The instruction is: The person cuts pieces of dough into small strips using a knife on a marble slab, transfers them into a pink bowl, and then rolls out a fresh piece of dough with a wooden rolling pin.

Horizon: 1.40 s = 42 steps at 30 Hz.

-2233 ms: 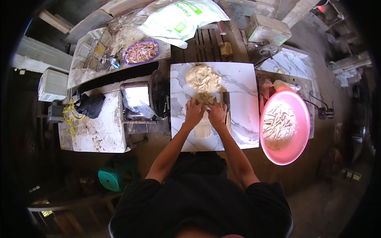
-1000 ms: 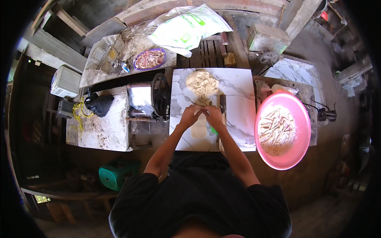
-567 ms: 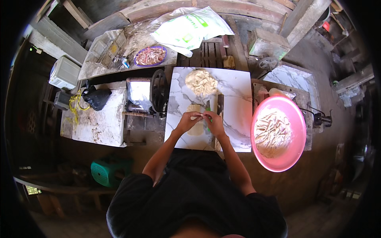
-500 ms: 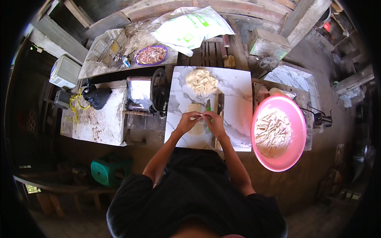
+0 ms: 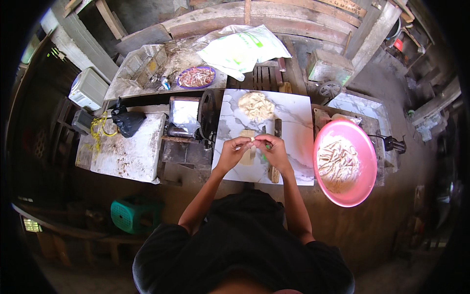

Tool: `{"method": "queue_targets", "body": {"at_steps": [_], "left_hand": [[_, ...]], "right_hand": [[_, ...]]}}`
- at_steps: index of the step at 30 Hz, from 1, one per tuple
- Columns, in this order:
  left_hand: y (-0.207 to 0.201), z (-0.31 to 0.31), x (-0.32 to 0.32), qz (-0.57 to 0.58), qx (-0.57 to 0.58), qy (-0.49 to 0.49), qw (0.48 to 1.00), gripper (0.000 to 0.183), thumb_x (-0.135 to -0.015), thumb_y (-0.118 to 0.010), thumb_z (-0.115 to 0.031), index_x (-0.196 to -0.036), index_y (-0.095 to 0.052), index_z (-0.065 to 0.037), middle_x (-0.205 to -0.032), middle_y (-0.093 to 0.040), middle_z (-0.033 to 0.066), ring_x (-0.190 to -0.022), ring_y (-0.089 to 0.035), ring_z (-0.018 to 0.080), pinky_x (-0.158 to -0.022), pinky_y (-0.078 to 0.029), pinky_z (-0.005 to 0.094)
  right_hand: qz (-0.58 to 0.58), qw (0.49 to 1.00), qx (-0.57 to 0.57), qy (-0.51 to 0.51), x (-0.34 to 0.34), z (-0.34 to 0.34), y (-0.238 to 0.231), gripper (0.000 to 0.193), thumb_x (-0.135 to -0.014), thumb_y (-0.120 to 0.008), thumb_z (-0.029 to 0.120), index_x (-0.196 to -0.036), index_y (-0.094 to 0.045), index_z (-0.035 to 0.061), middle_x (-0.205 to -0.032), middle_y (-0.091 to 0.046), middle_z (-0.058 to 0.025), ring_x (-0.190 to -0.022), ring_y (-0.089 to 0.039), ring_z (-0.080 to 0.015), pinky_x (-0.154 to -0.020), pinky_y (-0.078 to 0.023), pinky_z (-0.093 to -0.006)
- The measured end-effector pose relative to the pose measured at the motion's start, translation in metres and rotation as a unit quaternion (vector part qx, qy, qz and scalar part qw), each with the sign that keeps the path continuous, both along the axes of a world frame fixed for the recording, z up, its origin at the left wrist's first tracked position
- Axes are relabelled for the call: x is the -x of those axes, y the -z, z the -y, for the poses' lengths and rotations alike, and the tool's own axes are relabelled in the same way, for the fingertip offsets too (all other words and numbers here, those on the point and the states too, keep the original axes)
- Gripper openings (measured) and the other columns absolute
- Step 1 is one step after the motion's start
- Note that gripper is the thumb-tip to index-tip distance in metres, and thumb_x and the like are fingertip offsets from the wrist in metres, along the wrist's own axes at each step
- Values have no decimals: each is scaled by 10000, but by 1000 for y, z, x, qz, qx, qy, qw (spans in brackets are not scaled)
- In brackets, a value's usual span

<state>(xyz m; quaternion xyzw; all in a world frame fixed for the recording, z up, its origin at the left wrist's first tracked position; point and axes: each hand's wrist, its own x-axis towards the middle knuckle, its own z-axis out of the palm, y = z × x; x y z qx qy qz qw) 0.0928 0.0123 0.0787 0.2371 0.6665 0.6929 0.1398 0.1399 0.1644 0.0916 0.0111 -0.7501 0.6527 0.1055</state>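
My left hand (image 5: 232,153) and my right hand (image 5: 274,150) meet over a marble-patterned board (image 5: 298,137). Both are closed in a pinch, fingertips together on a small pale piece of dough (image 5: 252,139). Beneath them lies a flat strip of dough (image 5: 248,158), partly covered by my fingers. A knife (image 5: 264,129) shows its dark blade tip beyond my right hand, which hides most of its green handle. Just right of that hand a wooden stick (image 5: 277,128) lies lengthwise on the board. Farther back rests a crumpled mound of dough (image 5: 256,106).
At right stands a pink basin (image 5: 370,169) holding floured dough strips (image 5: 338,161). A hand-wheeled machine (image 5: 208,115) borders the board's left side. Behind are a white sack (image 5: 245,49) and a purple plate (image 5: 211,82) of reddish strips. A green stool (image 5: 128,215) sits lower left.
The whole view has shifted, so the board appears lower and farther right. My hands stay pinched together on the dough piece, and my right hand now covers more of the knife.
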Motion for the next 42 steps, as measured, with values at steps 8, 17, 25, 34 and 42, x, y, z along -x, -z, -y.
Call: {"method": "queue_targets", "body": {"at_steps": [8,17,25,34,42], "left_hand": [[-47,-13,1,13,-168,-28,985,159,-818,-529,-67,-946,-525,28,-851,-599,84,-769,-539,95,-667,-432,221],[-81,-4,-8,125,-313,-128,933,175,-842,-506,-156,-940,-496,-11,-808,-596,87,-720,-594,161,-645,-469,249],[-95,-9,-13,58,-179,-58,980,138,-835,-505,-96,-936,-505,-3,-810,-587,107,-691,-577,158,-637,-463,263],[-100,-59,-23,35,-109,124,986,116,-825,-510,-54,-922,-508,8,-798,-584,77,-691,-531,102,-635,-415,222],[-58,-140,-28,72,-127,150,978,159,-814,-521,-39,-950,-484,35,-804,-577,78,-760,-555,106,-676,-444,212]], "right_hand": [[-67,992,72,82,-1,11,-47,121,-796,-562,62,-886,-556,-19,-771,-574,-16,-708,-497,-59,-652,-406,-198],[-139,929,255,228,-34,-1,-78,157,-846,-493,130,-926,-499,-5,-799,-592,-104,-701,-581,-163,-647,-475,-261],[-105,925,-11,364,-82,-40,-103,139,-822,-534,109,-893,-531,-10,-700,-588,-50,-571,-510,-68,-519,-412,-196],[-53,887,-23,458,-141,-82,-91,153,-819,-544,127,-891,-553,-9,-677,-570,-4,-573,-473,-32,-481,-375,-168],[0,913,-47,406,-139,-126,-49,112,-809,-510,35,-893,-536,-34,-676,-579,-52,-556,-512,-62,-498,-409,-201]]}}
